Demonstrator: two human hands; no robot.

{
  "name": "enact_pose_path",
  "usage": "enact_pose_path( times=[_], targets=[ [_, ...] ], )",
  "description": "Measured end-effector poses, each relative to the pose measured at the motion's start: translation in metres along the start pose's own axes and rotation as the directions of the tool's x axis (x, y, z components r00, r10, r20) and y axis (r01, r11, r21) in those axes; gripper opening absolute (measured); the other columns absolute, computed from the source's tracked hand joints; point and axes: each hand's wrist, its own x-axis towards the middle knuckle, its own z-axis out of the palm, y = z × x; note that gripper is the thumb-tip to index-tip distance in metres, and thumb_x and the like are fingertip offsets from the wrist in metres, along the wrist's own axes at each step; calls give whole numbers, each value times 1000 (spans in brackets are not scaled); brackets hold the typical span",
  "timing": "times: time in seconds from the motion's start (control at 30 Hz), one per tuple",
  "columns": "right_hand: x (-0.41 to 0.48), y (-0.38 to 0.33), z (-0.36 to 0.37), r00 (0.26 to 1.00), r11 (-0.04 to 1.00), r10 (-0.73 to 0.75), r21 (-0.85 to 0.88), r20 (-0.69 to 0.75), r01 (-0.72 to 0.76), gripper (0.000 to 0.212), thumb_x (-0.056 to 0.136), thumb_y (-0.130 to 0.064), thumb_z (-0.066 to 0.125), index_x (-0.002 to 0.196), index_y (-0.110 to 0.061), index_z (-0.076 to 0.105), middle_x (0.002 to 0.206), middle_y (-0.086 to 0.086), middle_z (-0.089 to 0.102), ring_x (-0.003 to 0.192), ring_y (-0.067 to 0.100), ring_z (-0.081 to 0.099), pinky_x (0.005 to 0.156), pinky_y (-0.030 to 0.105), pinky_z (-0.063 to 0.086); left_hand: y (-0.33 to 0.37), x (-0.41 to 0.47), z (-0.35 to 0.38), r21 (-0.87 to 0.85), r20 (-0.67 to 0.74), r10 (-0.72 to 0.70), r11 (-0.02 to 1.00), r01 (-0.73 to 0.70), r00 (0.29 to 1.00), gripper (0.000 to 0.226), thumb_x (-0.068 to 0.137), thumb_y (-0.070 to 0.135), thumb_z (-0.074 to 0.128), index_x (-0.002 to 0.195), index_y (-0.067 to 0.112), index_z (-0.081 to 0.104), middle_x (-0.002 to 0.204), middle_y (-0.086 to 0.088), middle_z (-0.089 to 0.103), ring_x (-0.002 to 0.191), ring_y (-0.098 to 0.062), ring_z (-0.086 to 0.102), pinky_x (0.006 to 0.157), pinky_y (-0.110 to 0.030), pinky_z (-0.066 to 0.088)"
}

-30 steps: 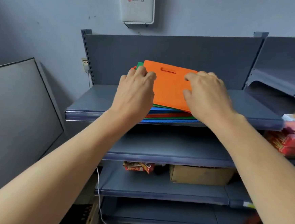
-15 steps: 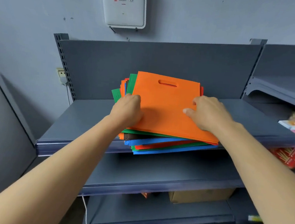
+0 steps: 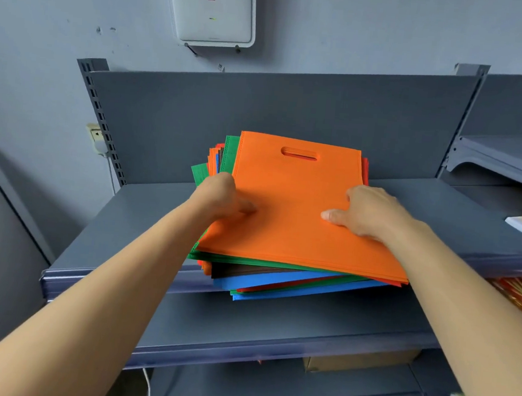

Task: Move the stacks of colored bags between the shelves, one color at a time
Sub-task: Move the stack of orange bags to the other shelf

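Between the hands [image 3: 222,198] [image 3: 372,213], seemingly gripped, orange bags [image 3: 292,219].

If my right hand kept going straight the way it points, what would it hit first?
The right hand rests on the top orange bag; going on, it would probably slide across it toward the handle slot, then meet the shelf's back panel.

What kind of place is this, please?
Probably a small shop or stockroom: grey slotted metal shelving, a pile of colored bags, and packaged goods on the right shelf.
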Motion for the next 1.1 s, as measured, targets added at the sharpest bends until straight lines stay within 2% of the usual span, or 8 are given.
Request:
enact_pose_path(
  times=[0.13,0.23,0.33,0.53,0.63,0.77,0.97,1.1],
  targets=[
    [5,1,-2,999,1000,-15,20,40,14,57,86,-53,57,122,-9,52,129,13,52,116,33,51,84,35,41,1,3,0,-82,0,-14,997,14,1000,36,76,35,74,87,6,56,87,-13,56,75,-23,49,53,-30,35],
    [7,2,-2,998,999,-39,19,46,38,55,86,-52,57,121,-9,53,127,13,53,114,32,52,83,34,41,4,2,5,-34,-41,70,997,-72,997,58,79,26,72,127,5,47,122,-15,56,106,-30,55,84,-34,43],
    [8,2,-1,997,998,-60,15,46,60,53,87,-50,57,119,-9,53,125,13,55,111,32,54,81,35,42,7,-1,7,64,-42,182,982,-179,982,62,86,17,64,140,12,36,136,-13,49,121,-30,49,96,-33,40],
    [9,0,-1,995,996,-86,6,43,85,51,89,-46,57,122,-8,53,126,14,54,113,33,54,87,37,44,9,-14,16,263,-23,334,911,-316,942,45,87,-6,33,124,12,49,118,-17,57,106,-35,56,78,-35,43],
    [9,0,-1,995,996,-92,8,49,92,47,89,-45,57,118,-8,54,122,13,56,109,32,55,84,37,45,10,-15,20,296,-22,338,901,-317,941,43,86,-5,30,122,10,48,118,-18,55,107,-37,56,83,-40,46],
    [8,2,0,994,995,-102,14,38,101,45,89,-45,56,115,-8,55,118,12,57,106,31,56,81,35,45,13,-18,18,276,-84,330,914,-296,940,42,85,-7,31,119,6,51,112,-19,56,101,-37,57,76,-38,45],
    [5,-2,-1,993,993,-117,26,-2,117,48,89,-46,56,119,-8,54,121,13,56,109,32,55,83,35,44,15,-31,11,245,-273,263,949,-198,925,40,82,-10,34,113,2,55,110,-21,58,98,-38,55,78,-42,45],
    [6,-8,3,989,988,-148,49,-32,149,48,88,-45,57,117,-7,56,124,14,56,113,33,53,86,35,44,-7,-38,-6,200,-371,112,979,-38,922,15,77,-11,35,80,0,45,72,-12,42,72,-34,41,62,-37,35]
  ],
)
